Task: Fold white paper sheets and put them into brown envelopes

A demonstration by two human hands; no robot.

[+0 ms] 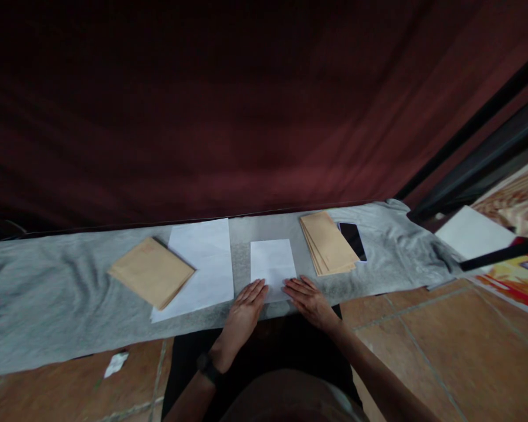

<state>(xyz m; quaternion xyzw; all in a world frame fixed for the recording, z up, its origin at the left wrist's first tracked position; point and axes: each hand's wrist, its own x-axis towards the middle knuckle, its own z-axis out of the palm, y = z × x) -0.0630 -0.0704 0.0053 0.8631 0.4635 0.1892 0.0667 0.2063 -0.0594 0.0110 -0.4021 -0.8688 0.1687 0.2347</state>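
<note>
A small white sheet of paper [273,261], which looks folded, lies flat on the grey cloth in front of me. My left hand [247,302] rests on its near left corner with the fingers stretched out. On the near right corner lies my right hand [308,299], its fingers also extended and flat. Neither hand grips anything. Left of the paper are larger white sheets [206,258], partly covered by a stack of brown envelopes [152,272]. Another fanned stack of brown envelopes [328,241] sits to the right, close to my right hand.
A dark-screened phone [354,241] lies partly under the right envelopes. The grey cloth [48,293] covers a long narrow surface backed by a dark red curtain [246,117]. A white scrap [116,364] is on the tiled floor. Dark bars [475,123] stand at the right.
</note>
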